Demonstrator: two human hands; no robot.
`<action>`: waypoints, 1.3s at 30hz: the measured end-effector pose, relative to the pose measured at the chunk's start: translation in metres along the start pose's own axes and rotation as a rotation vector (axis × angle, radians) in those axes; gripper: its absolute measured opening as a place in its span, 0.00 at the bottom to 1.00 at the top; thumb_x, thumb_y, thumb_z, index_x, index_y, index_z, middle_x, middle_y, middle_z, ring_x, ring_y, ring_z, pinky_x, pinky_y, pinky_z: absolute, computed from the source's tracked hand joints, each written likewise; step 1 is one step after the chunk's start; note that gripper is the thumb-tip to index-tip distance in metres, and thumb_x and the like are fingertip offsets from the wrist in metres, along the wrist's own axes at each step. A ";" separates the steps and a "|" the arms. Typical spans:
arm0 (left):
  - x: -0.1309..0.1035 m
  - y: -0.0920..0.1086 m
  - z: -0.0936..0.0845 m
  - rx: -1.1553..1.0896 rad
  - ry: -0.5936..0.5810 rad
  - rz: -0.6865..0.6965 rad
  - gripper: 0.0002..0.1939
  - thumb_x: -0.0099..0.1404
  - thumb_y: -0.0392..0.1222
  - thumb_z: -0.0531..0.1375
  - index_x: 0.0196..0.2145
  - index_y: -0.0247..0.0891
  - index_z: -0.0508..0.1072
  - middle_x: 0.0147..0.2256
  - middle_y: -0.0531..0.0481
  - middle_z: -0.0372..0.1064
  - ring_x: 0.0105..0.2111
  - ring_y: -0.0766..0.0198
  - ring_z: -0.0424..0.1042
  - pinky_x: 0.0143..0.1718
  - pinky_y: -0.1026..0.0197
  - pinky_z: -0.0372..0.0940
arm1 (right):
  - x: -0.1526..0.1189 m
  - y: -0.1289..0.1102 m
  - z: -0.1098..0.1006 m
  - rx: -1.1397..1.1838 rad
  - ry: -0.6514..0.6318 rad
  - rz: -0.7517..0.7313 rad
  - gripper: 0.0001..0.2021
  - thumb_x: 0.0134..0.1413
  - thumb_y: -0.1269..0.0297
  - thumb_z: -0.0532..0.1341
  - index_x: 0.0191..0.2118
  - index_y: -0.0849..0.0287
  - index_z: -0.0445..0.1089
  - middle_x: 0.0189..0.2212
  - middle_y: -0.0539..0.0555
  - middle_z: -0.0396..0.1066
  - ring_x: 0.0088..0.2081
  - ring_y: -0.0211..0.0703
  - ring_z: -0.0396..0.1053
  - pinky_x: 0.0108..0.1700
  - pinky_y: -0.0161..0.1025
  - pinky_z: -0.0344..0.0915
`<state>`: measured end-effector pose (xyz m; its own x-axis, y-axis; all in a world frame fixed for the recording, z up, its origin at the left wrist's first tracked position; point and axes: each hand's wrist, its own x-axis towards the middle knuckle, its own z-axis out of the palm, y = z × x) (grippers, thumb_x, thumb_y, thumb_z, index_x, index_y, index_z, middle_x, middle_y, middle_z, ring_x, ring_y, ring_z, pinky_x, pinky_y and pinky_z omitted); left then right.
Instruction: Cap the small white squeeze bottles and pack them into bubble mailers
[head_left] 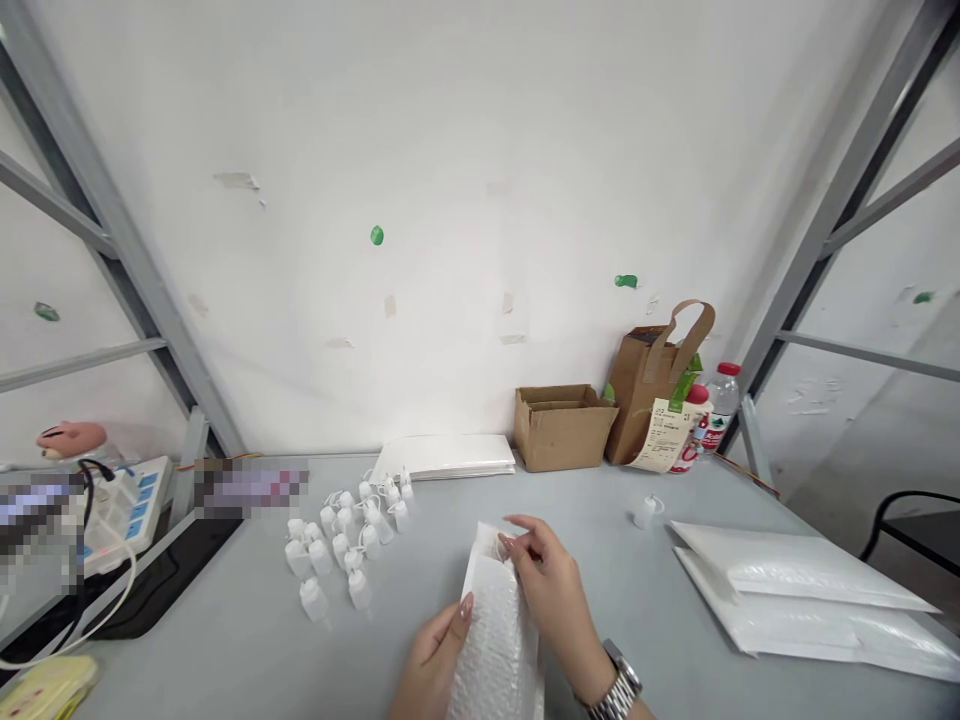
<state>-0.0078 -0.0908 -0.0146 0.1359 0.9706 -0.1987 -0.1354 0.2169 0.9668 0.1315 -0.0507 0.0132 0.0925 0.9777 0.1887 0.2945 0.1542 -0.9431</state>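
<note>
A white bubble mailer (491, 640) stands tilted above the front of the table, its opening at the top. My left hand (435, 655) grips its left edge, thumb on the front face. At the mailer's mouth my right hand (546, 580) has its thumb and index finger pinched together, with a thin white loop beside the fingertips; what hangs below it is hidden. Several small white bottles with loops (358, 590) stand in a group on the left of the table. One more bottle (645, 513) is on the right.
Padded white mailers (810, 600) are stacked at the right. Along the wall are flat white sheets (442, 456), a cardboard box (564, 438), a paper bag (637, 390) and a plastic bottle (721, 405). A power strip (139, 510) and black mat (161, 590) lie left.
</note>
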 end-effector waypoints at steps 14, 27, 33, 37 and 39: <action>-0.005 0.008 -0.003 -0.080 0.267 -0.069 0.23 0.47 0.61 0.60 0.30 0.37 0.76 0.35 0.49 0.75 0.43 0.51 0.68 0.40 0.62 0.63 | -0.002 -0.001 -0.017 -0.070 0.145 -0.178 0.16 0.51 0.52 0.57 0.43 0.54 0.69 0.41 0.56 0.64 0.45 0.48 0.60 0.48 0.44 0.57; -0.007 0.013 -0.003 -0.144 0.252 -0.178 0.24 0.43 0.60 0.63 0.29 0.37 0.76 0.32 0.47 0.75 0.40 0.51 0.69 0.40 0.60 0.63 | -0.004 -0.005 -0.040 0.166 -0.526 -0.054 0.17 0.53 0.51 0.55 0.44 0.52 0.72 0.38 0.54 0.69 0.41 0.45 0.65 0.45 0.41 0.60; -0.004 0.006 -0.001 -0.102 0.021 -0.061 0.23 0.49 0.61 0.60 0.25 0.34 0.75 0.20 0.52 0.68 0.27 0.61 0.67 0.29 0.65 0.60 | -0.005 -0.005 -0.048 0.254 -0.472 0.105 0.18 0.52 0.50 0.56 0.29 0.60 0.75 0.28 0.53 0.69 0.33 0.41 0.65 0.38 0.37 0.59; -0.001 -0.001 -0.001 -0.048 0.010 -0.039 0.24 0.49 0.62 0.58 0.21 0.34 0.72 0.18 0.54 0.64 0.23 0.66 0.61 0.25 0.67 0.56 | -0.012 0.006 -0.042 0.368 -0.388 0.303 0.16 0.39 0.54 0.66 0.33 0.60 0.70 0.23 0.47 0.66 0.25 0.35 0.62 0.25 0.30 0.56; -0.001 -0.003 -0.001 -0.019 0.008 -0.027 0.25 0.48 0.62 0.58 0.21 0.34 0.73 0.19 0.54 0.65 0.23 0.66 0.61 0.24 0.67 0.56 | -0.016 0.010 -0.039 0.285 -0.376 0.337 0.17 0.38 0.53 0.66 0.31 0.61 0.69 0.20 0.46 0.63 0.22 0.33 0.59 0.22 0.29 0.53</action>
<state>-0.0085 -0.0927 -0.0178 0.1322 0.9651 -0.2259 -0.1506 0.2449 0.9578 0.1696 -0.0704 0.0115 -0.2230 0.9549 -0.1959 0.0349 -0.1930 -0.9806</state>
